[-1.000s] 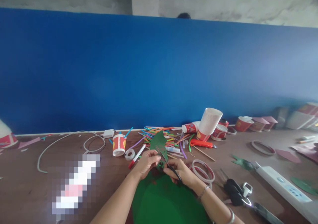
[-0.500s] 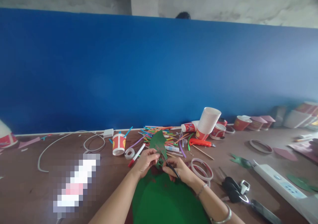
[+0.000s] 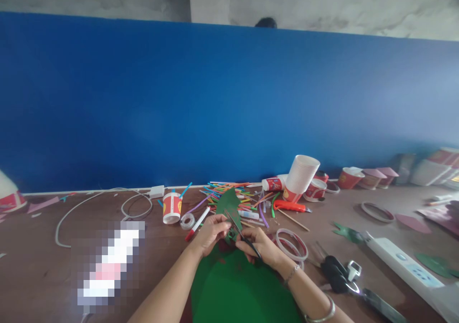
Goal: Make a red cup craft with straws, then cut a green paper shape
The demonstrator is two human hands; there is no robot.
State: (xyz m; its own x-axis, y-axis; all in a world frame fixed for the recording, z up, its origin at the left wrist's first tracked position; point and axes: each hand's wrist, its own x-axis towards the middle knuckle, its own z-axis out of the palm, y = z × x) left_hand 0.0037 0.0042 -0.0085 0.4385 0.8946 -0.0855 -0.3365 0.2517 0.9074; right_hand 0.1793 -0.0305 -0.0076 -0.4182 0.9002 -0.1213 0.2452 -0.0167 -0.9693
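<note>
Between thumb and fingers, my left hand (image 3: 212, 232) pinches the lower end of a dark green paper piece (image 3: 228, 203), which points away from me. My right hand (image 3: 258, 246) is closed around the black handles of a pair of scissors (image 3: 247, 241). Their blades lie against the green paper, close to my left fingertips. A small curled green scrap (image 3: 231, 235) hangs between the two hands. Below them lies a large green sheet (image 3: 240, 289) with small bits on it.
Colourful sticks (image 3: 215, 189) lie behind my hands. Around them are a paper cup (image 3: 172, 208), a red marker (image 3: 197, 224), tape rolls (image 3: 292, 244), an orange cutter (image 3: 292, 206) and stacked cups (image 3: 300, 177). A power strip (image 3: 401, 261) and keys (image 3: 335, 270) lie right. A blue partition (image 3: 215, 98) stands behind.
Almost nothing differs. The scissors and my right hand have shifted very slightly, while my left hand keeps its pinch on the green paper.
</note>
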